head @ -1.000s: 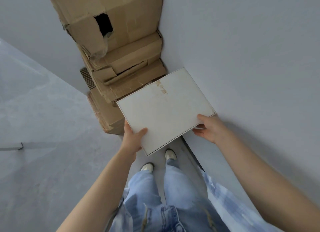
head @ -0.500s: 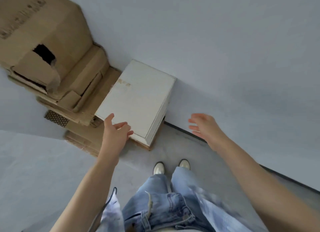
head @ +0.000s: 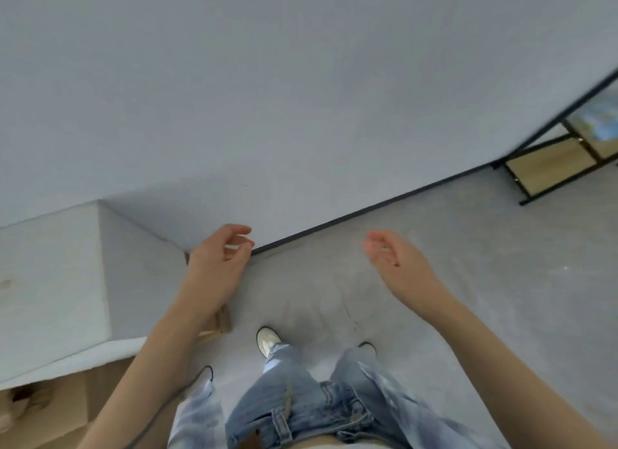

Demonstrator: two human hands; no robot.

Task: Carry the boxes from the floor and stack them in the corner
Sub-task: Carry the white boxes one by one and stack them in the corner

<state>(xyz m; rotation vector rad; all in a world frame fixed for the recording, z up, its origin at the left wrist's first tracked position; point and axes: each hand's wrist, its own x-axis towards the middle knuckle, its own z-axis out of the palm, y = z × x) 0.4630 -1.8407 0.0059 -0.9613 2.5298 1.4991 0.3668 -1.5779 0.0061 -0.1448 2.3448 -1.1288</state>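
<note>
Head view shows both hands free. The left hand [head: 219,264] hangs with loosely curled fingers, holding nothing, just right of the white box [head: 50,281]; the right hand [head: 398,264] is relaxed and empty over the floor [head: 468,281], well apart from any box. The white box sits at the left against the wall [head: 301,97], on top of brown cardboard boxes [head: 43,412], likely so the wall steadies the stack. What looks like a cardboard corner shows beneath the left forearm, though blur makes that uncertain. A black-framed shelf [head: 548,167] stands far right. With the hands empty and the feet turned away from the stack, the next step is probably fetching 1 more box.
</note>
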